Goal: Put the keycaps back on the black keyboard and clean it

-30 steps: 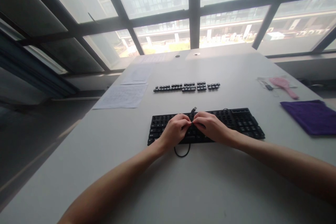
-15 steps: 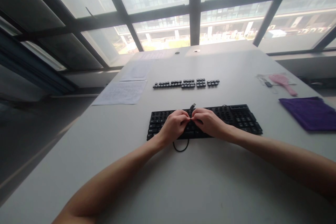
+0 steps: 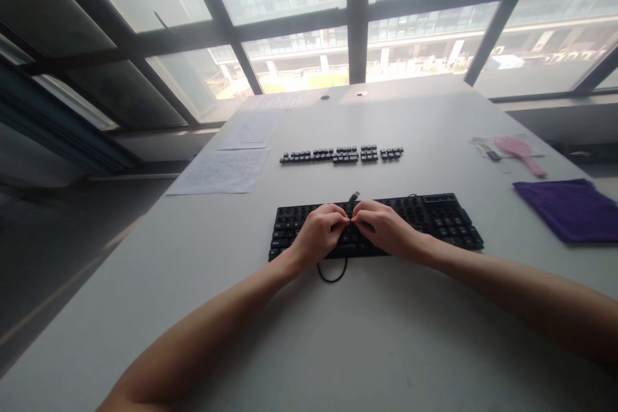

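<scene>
A black keyboard [image 3: 444, 219] lies on the white table, and many of its upper key positions are bare of caps. Over its middle, my left hand [image 3: 321, 228] and my right hand [image 3: 383, 225] meet fingertip to fingertip, each closed in a pinch. Between them is a small dark piece that looks like a keycap [image 3: 350, 220], mostly hidden by the fingers. Behind the hands the cable's USB plug [image 3: 355, 196] sticks up, and a loop of black cable [image 3: 332, 280] comes out at the keyboard's front edge. Loose black keycaps [image 3: 345, 156] stand in rows beyond the keyboard.
Written sheets of paper [image 3: 222, 170] lie along the left side of the table [image 3: 309, 347]. To the right are a folded purple cloth [image 3: 570, 209], a pink hairbrush-shaped item [image 3: 519, 148] and a small dark piece [image 3: 493, 156] by a clear bag. Windows rise behind the table.
Both hands stay pinched at the same spot over the keyboard, with only a tiny shift of the fingers. The view has moved very slightly; the loose keycaps look unchanged.
</scene>
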`<control>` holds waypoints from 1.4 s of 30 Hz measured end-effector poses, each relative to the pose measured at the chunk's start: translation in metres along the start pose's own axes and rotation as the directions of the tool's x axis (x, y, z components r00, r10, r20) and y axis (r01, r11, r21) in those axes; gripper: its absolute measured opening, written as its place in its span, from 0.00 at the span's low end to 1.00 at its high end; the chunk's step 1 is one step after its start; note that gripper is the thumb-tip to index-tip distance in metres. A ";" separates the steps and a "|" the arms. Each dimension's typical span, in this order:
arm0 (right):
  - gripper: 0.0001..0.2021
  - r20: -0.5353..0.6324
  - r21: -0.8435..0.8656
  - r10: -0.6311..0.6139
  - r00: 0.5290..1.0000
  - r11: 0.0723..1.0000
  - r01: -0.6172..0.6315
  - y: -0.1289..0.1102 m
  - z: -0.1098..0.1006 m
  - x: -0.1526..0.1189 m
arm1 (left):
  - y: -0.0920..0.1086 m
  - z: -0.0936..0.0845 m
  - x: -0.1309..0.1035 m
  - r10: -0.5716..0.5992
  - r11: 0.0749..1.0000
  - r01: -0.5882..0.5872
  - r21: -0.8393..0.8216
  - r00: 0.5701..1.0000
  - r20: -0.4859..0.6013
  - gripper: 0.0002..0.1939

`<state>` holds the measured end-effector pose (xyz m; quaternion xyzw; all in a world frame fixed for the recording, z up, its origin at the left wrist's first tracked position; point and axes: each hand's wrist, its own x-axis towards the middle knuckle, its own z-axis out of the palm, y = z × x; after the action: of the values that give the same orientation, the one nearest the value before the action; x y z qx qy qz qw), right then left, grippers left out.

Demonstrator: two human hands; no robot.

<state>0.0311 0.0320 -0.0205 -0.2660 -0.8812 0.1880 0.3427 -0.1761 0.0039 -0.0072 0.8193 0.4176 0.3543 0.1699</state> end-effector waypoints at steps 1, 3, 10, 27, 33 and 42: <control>0.10 -0.001 0.007 0.001 1.000 1.000 -0.001 -0.001 0.000 0.000 | 0.001 0.000 -0.001 0.000 1.000 0.000 0.002 1.000 -0.008 0.08; 0.10 -0.009 0.023 0.001 1.000 1.000 -0.001 -0.003 -0.001 -0.001 | 0.003 0.000 -0.002 0.002 1.000 -0.002 0.003 1.000 -0.029 0.07; 0.09 -0.101 -0.020 0.102 0.990 0.994 -0.105 0.000 -0.027 0.019 | -0.002 -0.023 0.028 -0.026 0.996 0.037 0.084 0.992 -0.127 0.07; 0.14 0.065 -0.582 0.235 0.970 0.798 -0.154 0.103 0.003 0.142 | -0.104 -0.007 0.142 -0.239 0.809 0.207 0.550 0.971 -0.015 0.12; 0.14 0.117 -0.576 0.134 0.984 0.817 -0.043 0.104 0.003 0.144 | -0.101 -0.008 0.139 -0.278 0.819 0.244 0.520 0.960 -0.013 0.10; 0.07 -0.156 -0.310 0.172 0.973 0.926 -0.214 0.065 -0.022 0.122 | -0.057 -0.032 0.109 -0.314 0.920 0.337 0.200 0.939 -0.139 0.03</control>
<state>-0.0079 0.1593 0.0230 -0.4155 -0.8461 0.0559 0.3292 -0.1880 0.1251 0.0299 0.7325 0.5930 0.3148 0.1125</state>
